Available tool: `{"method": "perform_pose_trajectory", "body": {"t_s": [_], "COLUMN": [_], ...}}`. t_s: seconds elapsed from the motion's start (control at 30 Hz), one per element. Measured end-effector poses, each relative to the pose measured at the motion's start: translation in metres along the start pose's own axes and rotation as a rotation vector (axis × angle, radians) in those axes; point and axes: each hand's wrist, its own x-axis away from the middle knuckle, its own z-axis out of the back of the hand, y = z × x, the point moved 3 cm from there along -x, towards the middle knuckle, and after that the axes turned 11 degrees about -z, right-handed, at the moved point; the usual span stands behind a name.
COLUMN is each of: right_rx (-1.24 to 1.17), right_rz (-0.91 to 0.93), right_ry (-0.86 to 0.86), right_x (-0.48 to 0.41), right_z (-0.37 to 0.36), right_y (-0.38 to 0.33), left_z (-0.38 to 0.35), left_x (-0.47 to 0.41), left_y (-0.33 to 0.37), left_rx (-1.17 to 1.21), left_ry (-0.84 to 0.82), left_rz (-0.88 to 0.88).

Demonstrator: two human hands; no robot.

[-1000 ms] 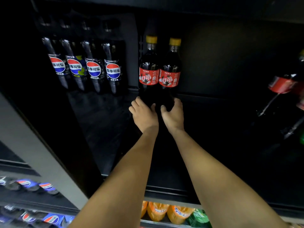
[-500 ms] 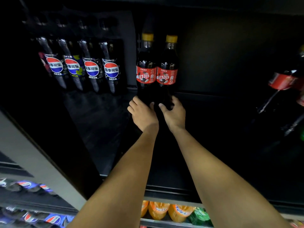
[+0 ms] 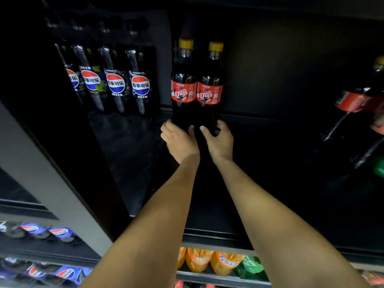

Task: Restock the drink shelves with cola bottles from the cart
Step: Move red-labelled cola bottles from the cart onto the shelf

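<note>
So, left hand (image 3: 179, 140): gripping left cola bottle (image 3: 184, 90) low down, bottle upright at 12 o'clock.
right hand (image 3: 219, 140): gripping right cola bottle (image 3: 209, 92) likewise, bottles touching.

Dark shelving (image 3: 128, 146), grey upright (image 3: 41, 173), dim light

Dim, shadowy, edges wide-angle warped
</note>
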Motion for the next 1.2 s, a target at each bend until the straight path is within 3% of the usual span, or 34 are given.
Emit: {"method": "perform_pose_trajectory", "body": {"t_s": [0.1, 0.2, 0.37, 0.53, 0.6, 0.83, 1.2], "right_rx": [0.009, 0.184, 0.665, 0.955, 1.044, 1.159, 1.15], "right_rz": [-0.009, 0.055, 0.261, 0.356, 0.383, 0.434, 0.627], "right_ry": [0.06, 0.11, 0.146, 0.033, 0.009, -0.133, -0.499], "right_x": [0.006, 0.017, 0.049, 0.096, 0.121, 0.237, 0.412], "right_z": [0.008, 0.022, 0.064, 0.111, 0.128, 0.167, 0.117], "right_y": [0.001, 0.002, -0.007, -0.008, -0.009, -0.002, -0.04], "left_z": [0.003, 0.009, 0.031, 0.065, 0.086, 0.186, 0.391], "left_x": [0.008, 0.021, 0.044, 0.087, 0.109, 0.194, 0.264], "left_y": [0.003, 0.006, 0.024, 0.043, 0.046, 0.048, -0.035], "left_rx": [-0.09, -0.301, -0.511, -0.728, -0.765, -0.719, -0.813], "left_ry": [-0.003, -0.055, -0.18, -0.378, -0.442, -0.656, -0.78], "left_rz": [0.008, -0.049, -0.35, -0.703, -0.76, -0.77, -0.394]}}
